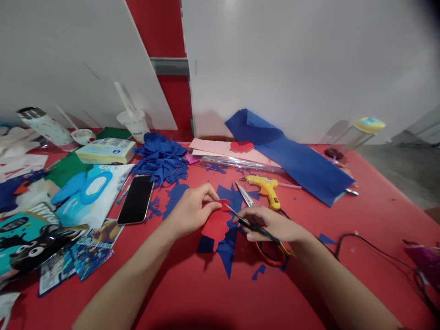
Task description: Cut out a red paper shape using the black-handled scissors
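Left hand [190, 208] pinches a red cutout [215, 227]; right hand [271, 223] holds black scissors [255, 228] above orange-handled scissors [245, 196], with a glue gun [267, 185] on the far side

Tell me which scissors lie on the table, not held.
The red-handled scissors, blades beside the yellow glue gun; the black-handled scissors are in the right hand.

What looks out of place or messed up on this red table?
Nothing looks spilled or damaged, but it's cluttered. Blue scraps lie loose around the red cutout in the left hand. The oddest spot: a second pair of scissors lies beneath the right hand, which holds a black-handled pair. That's awkward for spare blades.
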`<state>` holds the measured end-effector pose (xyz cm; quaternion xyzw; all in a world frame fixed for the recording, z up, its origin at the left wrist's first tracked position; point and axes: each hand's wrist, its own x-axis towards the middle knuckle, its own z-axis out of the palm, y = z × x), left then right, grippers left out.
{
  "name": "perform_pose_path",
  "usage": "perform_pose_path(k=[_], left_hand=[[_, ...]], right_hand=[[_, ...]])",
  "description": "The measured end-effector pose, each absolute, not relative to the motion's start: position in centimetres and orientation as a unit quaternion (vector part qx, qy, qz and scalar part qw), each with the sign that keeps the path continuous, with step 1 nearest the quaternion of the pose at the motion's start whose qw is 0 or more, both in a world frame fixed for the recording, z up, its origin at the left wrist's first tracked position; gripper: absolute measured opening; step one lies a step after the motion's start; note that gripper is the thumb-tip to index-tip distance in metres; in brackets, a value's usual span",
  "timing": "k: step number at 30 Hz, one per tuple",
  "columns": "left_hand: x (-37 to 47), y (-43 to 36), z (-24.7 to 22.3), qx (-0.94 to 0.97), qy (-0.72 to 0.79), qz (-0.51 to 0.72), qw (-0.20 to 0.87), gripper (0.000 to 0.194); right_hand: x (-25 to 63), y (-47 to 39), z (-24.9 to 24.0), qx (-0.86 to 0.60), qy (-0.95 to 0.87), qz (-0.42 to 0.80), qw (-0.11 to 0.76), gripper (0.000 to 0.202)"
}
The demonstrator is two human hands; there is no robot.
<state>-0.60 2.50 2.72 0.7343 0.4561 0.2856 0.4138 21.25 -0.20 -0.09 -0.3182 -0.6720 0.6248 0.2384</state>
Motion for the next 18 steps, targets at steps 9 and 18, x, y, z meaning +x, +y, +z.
perform_pose_path(k=[9,18], left_hand=[[-0.81,2.42,3.08,0.751,0.442,0.256,0.418,0.011],[-1.06,2.38,3.22,0.793,0.418,0.227,0.38,0.009]], right_hand=[[21.37,-0.1,-0.5,-0.307,-0.654,0.654,0.226,0.032],[21.47,-0.12,-0.91,-0.308,-0.64,0.675,0.2,0.033]])
